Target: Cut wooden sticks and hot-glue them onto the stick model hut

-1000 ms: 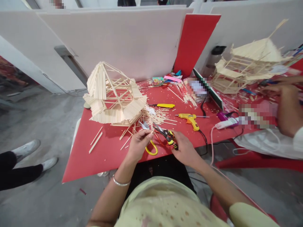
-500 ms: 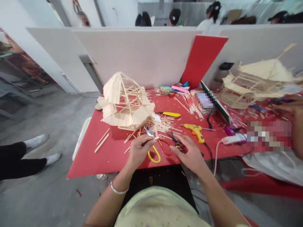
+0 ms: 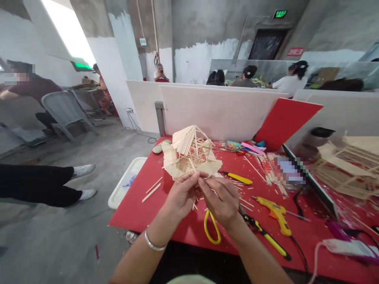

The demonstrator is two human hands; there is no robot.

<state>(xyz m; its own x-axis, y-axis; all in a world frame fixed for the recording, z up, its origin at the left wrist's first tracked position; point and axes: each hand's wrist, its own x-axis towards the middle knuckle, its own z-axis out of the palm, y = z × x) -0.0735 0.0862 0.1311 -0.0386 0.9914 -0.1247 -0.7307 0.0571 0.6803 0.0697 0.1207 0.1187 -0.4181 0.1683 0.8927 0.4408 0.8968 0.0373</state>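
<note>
At the near edge of a red counter, a yellow scissor handle and, to its right, black-and-yellow pliers lie flat. A person's left hand, bracelet at the wrist, and right hand meet, fingertips narrowly pinched; what they grip, if anything, cannot be told. A yellow glue gun rests at right. Just beyond the fingers stands a pale stick model, a yellow knife to its right; farther, a white partition.
</note>
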